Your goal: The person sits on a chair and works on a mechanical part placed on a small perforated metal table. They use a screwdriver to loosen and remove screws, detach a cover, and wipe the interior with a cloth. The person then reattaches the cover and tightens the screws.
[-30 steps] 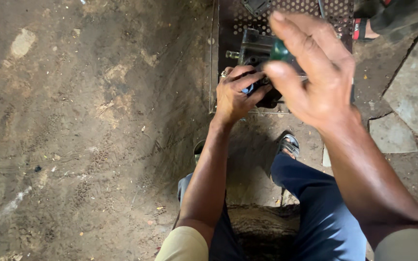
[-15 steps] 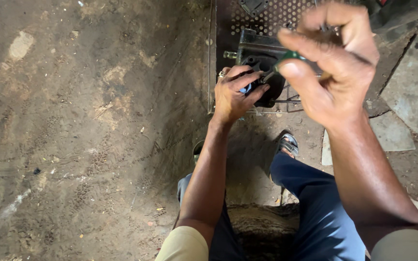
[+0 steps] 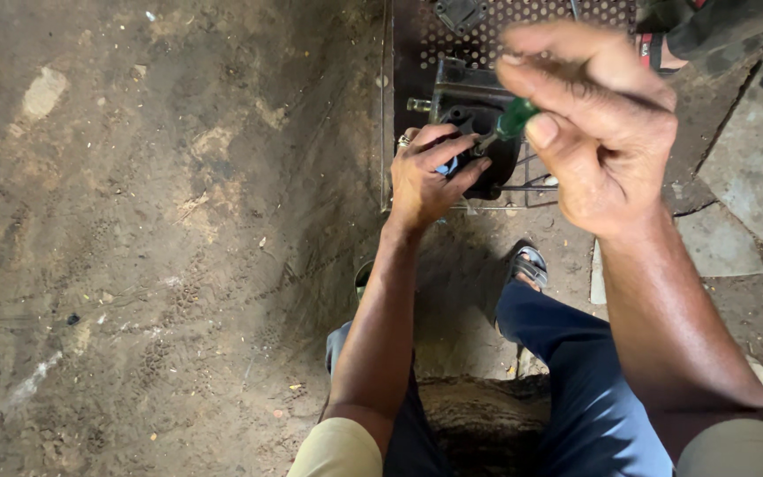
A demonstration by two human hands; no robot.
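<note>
From the head camera, your right hand [image 3: 607, 132] pinches a green-handled screwdriver [image 3: 505, 124], its tip at the black metal housing [image 3: 474, 110] on the perforated grate [image 3: 523, 18]. Your left hand [image 3: 430, 172] grips a small blue part against the housing. Stone slabs [image 3: 757, 155] lie right; a sandal [image 3: 530, 265] is below.

One head-worn camera looks steeply down, close above the dark metal housing [image 3: 474, 119], with dirt floor [image 3: 161, 247] spreading left of it.
</note>
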